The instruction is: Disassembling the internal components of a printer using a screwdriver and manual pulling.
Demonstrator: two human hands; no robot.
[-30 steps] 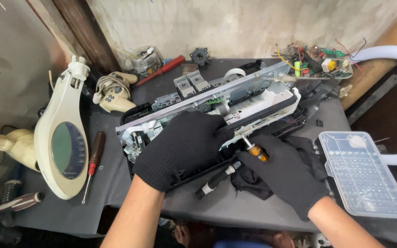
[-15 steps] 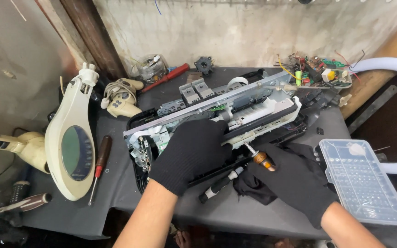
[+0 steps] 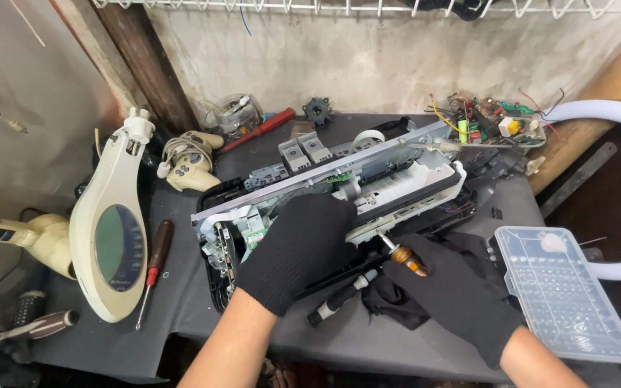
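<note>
- The left hand (image 3: 297, 251), in a black glove, lies flat with the fingers spread wide on the front part of the opened printer (image 3: 339, 190); it presses on it and holds nothing.
- The right hand (image 3: 458, 291), also in a black glove, is closed around a screwdriver with an orange handle (image 3: 405, 259), and the metal tip touches the lower front edge of the printer.
- The printer lies across the middle of the dark table (image 3: 109, 338), tilted, with its cover off: a long grey metal rail on top, white plastic parts under it, and a black base.
- A second screwdriver with a black handle (image 3: 339, 296) lies on the table just in front of the printer, between the two hands.
- A black cloth (image 3: 389, 302) lies under the right hand.
- At the right, a clear plastic box (image 3: 562, 291), rectangular with many small compartments, is near the right wrist.
- At the left stands a cream magnifier lamp (image 3: 113, 230) with an oval dark lens; a red-handled screwdriver (image 3: 154, 266) lies just beside it.
- Behind it lies a beige game controller (image 3: 190, 164), and a loose circuit board with coloured wires (image 3: 497, 118) is at the back right.
</note>
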